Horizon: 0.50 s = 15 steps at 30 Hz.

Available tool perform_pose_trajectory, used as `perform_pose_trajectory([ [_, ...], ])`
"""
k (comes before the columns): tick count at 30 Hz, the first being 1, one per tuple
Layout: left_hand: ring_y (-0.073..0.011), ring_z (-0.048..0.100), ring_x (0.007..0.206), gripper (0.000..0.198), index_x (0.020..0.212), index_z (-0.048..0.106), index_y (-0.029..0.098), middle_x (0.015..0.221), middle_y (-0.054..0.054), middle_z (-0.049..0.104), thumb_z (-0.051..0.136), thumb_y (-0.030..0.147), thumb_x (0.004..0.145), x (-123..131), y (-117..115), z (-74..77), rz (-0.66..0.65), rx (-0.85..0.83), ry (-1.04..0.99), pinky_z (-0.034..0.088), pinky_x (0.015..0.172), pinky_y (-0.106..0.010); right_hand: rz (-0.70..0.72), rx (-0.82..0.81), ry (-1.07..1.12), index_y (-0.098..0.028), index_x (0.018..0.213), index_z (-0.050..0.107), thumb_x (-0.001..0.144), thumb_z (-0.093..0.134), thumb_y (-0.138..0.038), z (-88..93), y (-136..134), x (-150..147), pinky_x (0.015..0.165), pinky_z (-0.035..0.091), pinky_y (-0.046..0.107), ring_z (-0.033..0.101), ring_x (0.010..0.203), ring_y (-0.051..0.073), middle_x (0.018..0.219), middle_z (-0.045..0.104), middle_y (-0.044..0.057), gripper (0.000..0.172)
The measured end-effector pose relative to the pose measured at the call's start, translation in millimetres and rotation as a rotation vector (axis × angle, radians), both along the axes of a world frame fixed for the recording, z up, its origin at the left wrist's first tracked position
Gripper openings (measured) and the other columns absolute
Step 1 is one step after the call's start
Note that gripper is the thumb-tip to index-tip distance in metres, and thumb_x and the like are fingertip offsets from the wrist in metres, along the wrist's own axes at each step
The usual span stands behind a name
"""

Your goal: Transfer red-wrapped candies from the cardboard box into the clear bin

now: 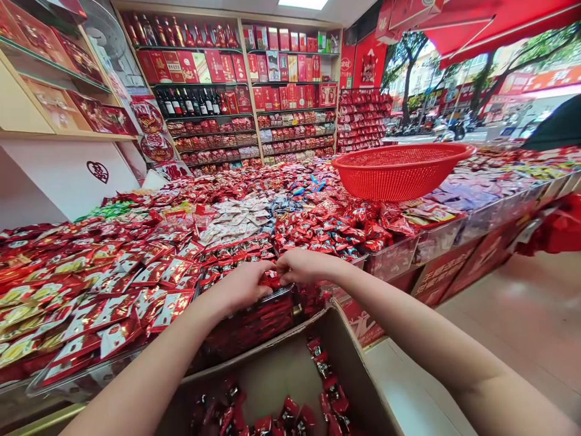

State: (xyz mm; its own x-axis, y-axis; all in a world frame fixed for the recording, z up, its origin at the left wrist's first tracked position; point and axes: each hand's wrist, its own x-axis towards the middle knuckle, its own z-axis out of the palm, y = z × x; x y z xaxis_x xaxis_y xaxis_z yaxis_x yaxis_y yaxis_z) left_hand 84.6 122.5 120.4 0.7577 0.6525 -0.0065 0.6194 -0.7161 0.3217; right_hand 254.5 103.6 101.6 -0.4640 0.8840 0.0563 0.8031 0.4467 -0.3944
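Note:
My left hand (247, 283) and my right hand (297, 266) meet over the front of a clear bin (254, 312) filled with dark red wrapped candies (240, 249). Both hands have curled fingers, and their fingertips nearly touch. Between them shows a red wrapped candy (272, 280), partly covered by the fingers. Below my forearms stands an open cardboard box (358, 357), its rim close against the bin. More small red wrapped candies (290, 415) lie along its bottom and right side, with bare cardboard in the middle.
Heaps of red packets (131, 272) cover the counter to the left. White packets (240, 218) and red-and-blue candies (327, 227) lie ahead. A red plastic basket (399, 172) sits on the heap at right. Shelves (252, 72) of bottles and boxes line the back; tiled floor (512, 303) is at right.

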Motion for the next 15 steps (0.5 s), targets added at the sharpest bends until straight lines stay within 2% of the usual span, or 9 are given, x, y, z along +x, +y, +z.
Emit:
perform_pose_trajectory([
  [3,-0.0160,0.058,0.062,0.041,0.109,0.056,0.021,0.071,0.002,0.065,0.056,0.021,0.067,0.8,1.0,0.8,0.010,0.002,-0.034,0.040,0.054,-0.023,0.003,-0.044,-0.005,-0.015,0.076,0.063,0.071,0.058,-0.021,-2.4,2.7,-1.5,0.048,0.030,0.019,0.046,0.053,0.010,0.059,0.056,-0.001,0.009],
  [5,-0.0145,0.057,0.057,0.041,0.109,0.056,0.020,0.063,0.004,0.062,0.056,0.020,0.068,-0.1,-0.4,4.5,0.010,-0.001,-0.068,0.040,0.050,-0.022,-0.001,-0.052,-0.019,-0.015,0.078,0.063,0.071,0.058,-0.020,-0.3,-1.8,-1.4,0.050,0.032,0.020,0.049,0.056,0.011,0.062,0.057,0.000,0.010],
  [7,-0.0140,0.059,0.062,0.041,0.111,0.054,0.021,0.069,0.003,0.065,0.054,0.020,0.070,-7.9,-7.3,11.8,0.018,0.015,-0.128,0.044,0.056,-0.023,-0.044,0.052,-0.007,-0.015,0.083,0.063,0.072,0.059,-0.020,8.0,-15.9,-1.3,0.056,0.036,0.021,0.052,0.064,0.013,0.074,0.060,0.004,0.013],
  [10,-0.0143,0.061,0.084,0.037,0.116,0.050,0.023,0.093,-0.001,0.067,0.048,0.024,0.078,-36.9,-32.6,18.5,0.090,0.136,-0.290,0.045,0.076,-0.025,-0.109,0.287,0.106,-0.014,0.085,0.061,0.077,0.053,-0.021,22.1,-50.4,-8.0,0.066,0.039,0.025,0.053,0.076,0.016,0.085,0.060,0.008,0.013],
  [11,-0.0140,0.060,0.087,0.037,0.116,0.049,0.024,0.095,-0.001,0.066,0.049,0.026,0.079,-49.4,-44.3,15.1,0.132,0.208,-0.375,0.044,0.080,-0.025,-0.065,0.278,0.165,-0.015,0.083,0.062,0.080,0.050,-0.021,21.3,-61.5,-13.8,0.067,0.039,0.024,0.053,0.075,0.015,0.082,0.061,0.006,0.013],
  [13,-0.0120,0.062,0.073,0.027,0.101,0.056,0.027,0.086,0.002,0.066,0.056,0.021,0.075,-72.9,-68.3,-5.0,0.187,0.469,-0.654,0.047,0.073,-0.023,0.147,0.075,0.252,-0.017,0.082,0.063,0.080,0.049,-0.021,1.4,-76.9,-32.0,0.062,0.041,0.021,0.055,0.068,0.012,0.076,0.063,0.002,0.015],
  [14,-0.0107,0.062,0.067,0.029,0.101,0.056,0.026,0.081,0.002,0.066,0.056,0.014,0.074,-82.5,-79.0,-21.5,0.161,0.546,-0.775,0.048,0.067,-0.021,0.276,-0.085,0.257,-0.018,0.084,0.064,0.078,0.050,-0.022,-18.9,-80.5,-44.0,0.057,0.041,0.019,0.055,0.064,0.010,0.076,0.064,0.001,0.016],
  [15,-0.0104,0.062,0.064,0.034,0.103,0.055,0.025,0.077,0.002,0.065,0.057,0.010,0.072,-90.2,-87.8,-41.4,0.073,0.548,-0.790,0.049,0.061,-0.020,0.335,-0.213,0.216,-0.018,0.085,0.065,0.076,0.053,-0.024,-45.2,-81.6,-57.4,0.051,0.039,0.020,0.055,0.058,0.011,0.071,0.065,0.000,0.016],
])
